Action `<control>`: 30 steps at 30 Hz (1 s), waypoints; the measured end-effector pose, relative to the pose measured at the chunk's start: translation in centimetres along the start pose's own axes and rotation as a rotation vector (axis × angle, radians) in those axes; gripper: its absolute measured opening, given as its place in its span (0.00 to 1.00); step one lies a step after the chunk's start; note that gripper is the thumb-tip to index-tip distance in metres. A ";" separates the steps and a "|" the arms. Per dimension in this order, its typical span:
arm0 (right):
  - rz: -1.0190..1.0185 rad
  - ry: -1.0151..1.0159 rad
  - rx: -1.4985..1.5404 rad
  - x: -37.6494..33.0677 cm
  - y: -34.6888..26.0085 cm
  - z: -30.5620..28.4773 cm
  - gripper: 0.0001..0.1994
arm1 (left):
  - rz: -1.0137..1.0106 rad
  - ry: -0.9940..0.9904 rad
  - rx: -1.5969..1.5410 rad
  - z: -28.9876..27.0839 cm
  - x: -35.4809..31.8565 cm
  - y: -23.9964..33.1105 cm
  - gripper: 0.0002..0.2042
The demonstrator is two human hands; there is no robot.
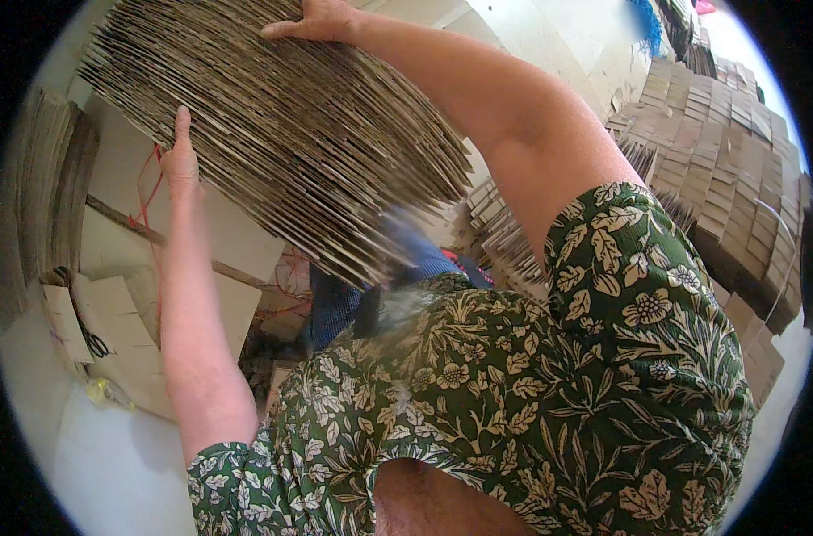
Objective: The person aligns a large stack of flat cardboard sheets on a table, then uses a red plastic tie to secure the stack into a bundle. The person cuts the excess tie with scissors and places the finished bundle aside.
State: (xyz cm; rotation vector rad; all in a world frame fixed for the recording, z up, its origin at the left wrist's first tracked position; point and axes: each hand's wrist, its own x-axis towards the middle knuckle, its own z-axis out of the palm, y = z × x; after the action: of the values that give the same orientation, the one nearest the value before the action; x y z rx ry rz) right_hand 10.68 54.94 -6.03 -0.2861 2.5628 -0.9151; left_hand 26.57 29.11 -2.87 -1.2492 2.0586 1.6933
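Observation:
A large, thick stack of brown cardboard sheets (272,134) spreads before me, its many layered edges fanned out and tilted. My left hand (181,159) grips the near left side of it, thumb up along the edges and the other fingers hidden behind. On the far side, my right hand (326,22) holds the stack with its thumb laid across the edges; its fingers are partly cut off by the frame's top. The lower right end of the stack reaches down toward my lap, over blue cloth (335,304).
Tall piles of cardboard (719,161) stand at the right, with another bundle (45,179) at the far left. Black-handled scissors (96,344) lie at the lower left, near flat cardboard pieces (125,330). Red string (145,210) hangs beside my left forearm. Blue string (646,25) shows at the top right.

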 end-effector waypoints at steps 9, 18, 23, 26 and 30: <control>-0.101 0.023 0.099 -2.8 -1.0 -1.1 0.47 | -0.024 0.024 -0.069 1.0 -2.2 1.0 0.47; 0.057 -0.053 0.076 -10.2 -2.5 0.5 0.46 | -0.064 0.058 -0.137 -0.9 -7.2 -5.0 0.38; 0.047 -0.067 0.118 -10.7 -4.7 -0.5 0.45 | 0.082 0.258 0.034 -3.4 -8.7 -3.9 0.37; 0.056 -0.041 0.094 -10.8 -4.3 -0.5 0.42 | 0.535 0.365 0.395 -3.3 -8.9 -2.8 0.34; 0.029 0.010 0.151 -10.6 -2.6 0.5 0.35 | 0.885 0.140 0.774 1.6 -7.8 4.8 0.32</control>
State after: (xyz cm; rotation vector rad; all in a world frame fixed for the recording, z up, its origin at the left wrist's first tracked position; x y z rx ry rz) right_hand 20.62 56.06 -1.53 -0.2001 2.4835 -1.0943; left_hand 27.56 34.23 4.85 -0.2008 3.1423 0.7598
